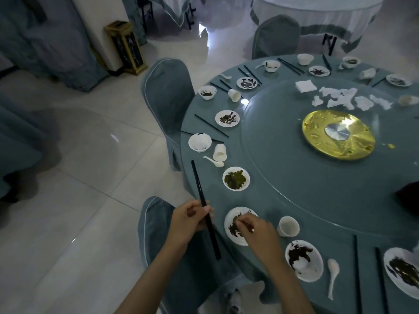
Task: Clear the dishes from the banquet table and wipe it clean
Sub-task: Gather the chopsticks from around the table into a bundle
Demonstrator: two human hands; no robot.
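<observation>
**Gathering chopsticks and the nearest plate at the table's edge**

At the left, the left hand (188,220) is curled round a pair of long black chopsticks (198,184). It grips them near mid-length, so the tips rise up and away over the rim of the round table with the blue-green cloth (208,191). Just to the right, a small white plate smeared with dark green leftovers (237,240) sits at the table's near edge. The right hand (258,232) reaches over it with its fingertips bent down and drawn close together on the plate's face. I cannot tell whether they pinch a scrap, the rim, or nothing yet.

The step in hand looks like lifting this plate. To do it well, take it by the clean rim, not the greasy middle, and keep it level so the scraps stay put. Hold the chopsticks parallel in the other hand so they don't fan out or slip.

Further right stand a small white cup (288,226), a larger white plate with dark scraps (317,275), a white ceramic spoon (333,273) and another black chopstick pair lying on the cloth (357,268). Most of the clearing is left, and no wiping can start yet.
</observation>
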